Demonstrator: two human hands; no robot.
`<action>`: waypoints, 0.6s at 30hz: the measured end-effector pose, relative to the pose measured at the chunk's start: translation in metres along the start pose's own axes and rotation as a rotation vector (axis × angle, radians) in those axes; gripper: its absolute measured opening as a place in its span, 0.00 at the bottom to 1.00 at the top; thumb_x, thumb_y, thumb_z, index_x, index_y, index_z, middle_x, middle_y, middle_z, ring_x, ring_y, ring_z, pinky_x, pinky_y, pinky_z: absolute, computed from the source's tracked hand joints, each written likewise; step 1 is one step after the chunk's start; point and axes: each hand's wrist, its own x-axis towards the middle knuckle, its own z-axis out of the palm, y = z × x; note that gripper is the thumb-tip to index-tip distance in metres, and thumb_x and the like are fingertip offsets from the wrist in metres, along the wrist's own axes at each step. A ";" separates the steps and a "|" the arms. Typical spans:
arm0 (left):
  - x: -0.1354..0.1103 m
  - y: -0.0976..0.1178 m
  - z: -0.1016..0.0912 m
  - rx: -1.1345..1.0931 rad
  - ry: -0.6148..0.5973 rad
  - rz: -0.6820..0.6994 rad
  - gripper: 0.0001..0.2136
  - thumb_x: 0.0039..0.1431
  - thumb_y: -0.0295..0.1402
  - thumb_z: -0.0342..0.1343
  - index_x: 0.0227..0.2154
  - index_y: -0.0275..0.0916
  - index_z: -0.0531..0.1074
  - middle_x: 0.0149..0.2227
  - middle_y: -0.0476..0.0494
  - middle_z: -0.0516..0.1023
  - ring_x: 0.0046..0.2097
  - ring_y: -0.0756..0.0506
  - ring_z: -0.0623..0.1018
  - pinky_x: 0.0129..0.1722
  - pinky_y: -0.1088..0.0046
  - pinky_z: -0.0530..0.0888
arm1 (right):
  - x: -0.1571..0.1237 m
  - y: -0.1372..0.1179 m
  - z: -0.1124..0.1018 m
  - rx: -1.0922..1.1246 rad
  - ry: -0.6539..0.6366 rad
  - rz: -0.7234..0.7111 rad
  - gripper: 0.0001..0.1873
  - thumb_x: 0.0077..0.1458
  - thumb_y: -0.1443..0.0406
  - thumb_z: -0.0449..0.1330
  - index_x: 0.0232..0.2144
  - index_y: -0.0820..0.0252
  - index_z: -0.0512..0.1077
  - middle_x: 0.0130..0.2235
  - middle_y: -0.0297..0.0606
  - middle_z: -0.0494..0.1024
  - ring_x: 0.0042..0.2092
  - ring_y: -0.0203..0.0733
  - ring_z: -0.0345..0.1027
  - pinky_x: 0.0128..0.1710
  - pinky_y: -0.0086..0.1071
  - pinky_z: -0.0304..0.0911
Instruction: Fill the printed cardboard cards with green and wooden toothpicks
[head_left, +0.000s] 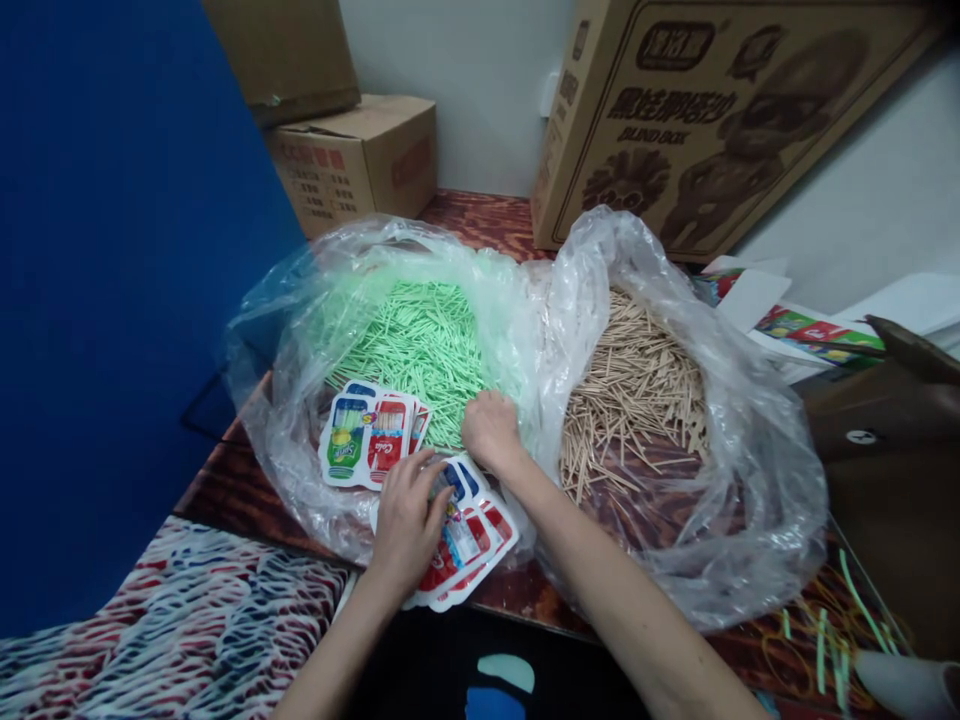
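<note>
Bright green thin sticks (420, 340) lie heaped in a clear plastic bag (300, 300). At the heap's front right edge is my right hand (491, 430), closed, its fingertips hidden. My left hand (409, 515) has its fingers curled over a fanned stack of printed packets (480, 545), with red cola-can pictures and clear windows, at the bag's front. Just beyond that hand, another few packets (360, 440) with green and red can pictures rest on the bag, showing sticks through their windows. Brown sticks (637, 370) fill a second clear bag (780, 520) to the right.
Cardboard boxes (401, 150) stand at the back left, and a large printed carton (637, 130) at the back right. A blue panel (112, 300) borders the left, above stacked packets (247, 610). Opened printed boxes (817, 330) and rubber bands (795, 650) are at the right.
</note>
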 end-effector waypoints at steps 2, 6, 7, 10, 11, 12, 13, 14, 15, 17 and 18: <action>0.000 -0.003 0.001 0.003 0.002 0.009 0.11 0.60 0.28 0.51 0.44 0.38 0.71 0.49 0.36 0.73 0.51 0.39 0.72 0.49 0.55 0.71 | -0.002 -0.001 -0.002 -0.030 -0.032 -0.009 0.14 0.54 0.75 0.52 0.39 0.71 0.75 0.43 0.58 0.74 0.46 0.54 0.64 0.42 0.40 0.54; 0.000 -0.003 0.002 0.033 -0.002 0.032 0.11 0.59 0.28 0.51 0.44 0.40 0.71 0.49 0.37 0.73 0.50 0.38 0.72 0.49 0.55 0.70 | -0.006 -0.008 -0.004 -0.054 -0.027 -0.018 0.16 0.55 0.76 0.48 0.42 0.74 0.73 0.44 0.61 0.73 0.47 0.55 0.64 0.43 0.42 0.54; 0.000 -0.002 0.002 0.041 -0.001 0.041 0.11 0.59 0.27 0.51 0.44 0.40 0.71 0.49 0.37 0.73 0.50 0.38 0.72 0.50 0.54 0.70 | -0.007 -0.009 -0.003 -0.020 -0.027 -0.015 0.17 0.56 0.76 0.48 0.42 0.74 0.73 0.44 0.61 0.73 0.47 0.55 0.63 0.43 0.42 0.54; 0.000 0.005 -0.002 0.051 -0.004 0.062 0.11 0.59 0.26 0.51 0.44 0.38 0.70 0.49 0.36 0.72 0.51 0.38 0.71 0.51 0.54 0.68 | -0.008 -0.007 -0.001 0.135 -0.039 0.018 0.17 0.55 0.78 0.47 0.41 0.74 0.73 0.45 0.62 0.73 0.49 0.55 0.63 0.45 0.42 0.55; 0.000 0.009 -0.004 0.048 -0.009 0.072 0.11 0.59 0.26 0.51 0.44 0.38 0.70 0.49 0.36 0.72 0.51 0.38 0.71 0.51 0.54 0.68 | -0.008 -0.004 -0.001 0.181 -0.043 0.034 0.17 0.55 0.78 0.47 0.41 0.74 0.73 0.45 0.62 0.73 0.49 0.55 0.63 0.45 0.42 0.55; 0.001 0.014 -0.006 0.043 -0.019 0.084 0.11 0.59 0.26 0.51 0.44 0.37 0.70 0.49 0.35 0.73 0.51 0.38 0.71 0.52 0.53 0.67 | -0.008 0.000 0.000 0.221 -0.048 0.046 0.16 0.55 0.78 0.47 0.40 0.74 0.73 0.45 0.62 0.73 0.49 0.55 0.63 0.45 0.42 0.55; 0.002 0.020 -0.007 0.040 -0.039 0.100 0.10 0.59 0.26 0.50 0.43 0.37 0.70 0.48 0.36 0.73 0.51 0.38 0.71 0.53 0.53 0.67 | -0.007 0.005 0.000 0.260 -0.054 0.056 0.15 0.55 0.77 0.47 0.39 0.73 0.73 0.44 0.62 0.73 0.48 0.55 0.64 0.45 0.42 0.56; 0.003 0.027 -0.007 0.040 -0.070 0.117 0.10 0.59 0.26 0.50 0.43 0.37 0.70 0.48 0.36 0.74 0.51 0.38 0.71 0.54 0.52 0.65 | -0.005 0.011 0.001 0.312 -0.064 0.066 0.14 0.56 0.76 0.48 0.37 0.71 0.72 0.44 0.60 0.73 0.47 0.54 0.65 0.44 0.41 0.57; 0.004 0.035 -0.005 0.041 -0.113 0.138 0.10 0.60 0.27 0.50 0.44 0.37 0.70 0.49 0.36 0.74 0.52 0.38 0.71 0.56 0.51 0.63 | -0.003 0.018 0.002 0.375 -0.075 0.076 0.12 0.56 0.74 0.49 0.36 0.69 0.72 0.42 0.57 0.74 0.46 0.52 0.66 0.43 0.39 0.57; 0.006 0.053 0.003 0.055 -0.240 0.179 0.13 0.60 0.31 0.51 0.47 0.37 0.70 0.51 0.35 0.73 0.55 0.37 0.69 0.59 0.49 0.59 | 0.002 0.031 0.004 0.524 -0.102 0.094 0.08 0.56 0.71 0.51 0.32 0.64 0.70 0.38 0.49 0.76 0.42 0.47 0.67 0.41 0.35 0.59; 0.008 0.061 0.010 0.065 -0.308 0.201 0.15 0.60 0.34 0.51 0.49 0.36 0.69 0.53 0.33 0.71 0.57 0.36 0.68 0.60 0.49 0.57 | 0.004 0.038 0.004 0.610 -0.119 0.106 0.06 0.56 0.70 0.52 0.31 0.62 0.69 0.34 0.44 0.76 0.39 0.44 0.68 0.39 0.34 0.60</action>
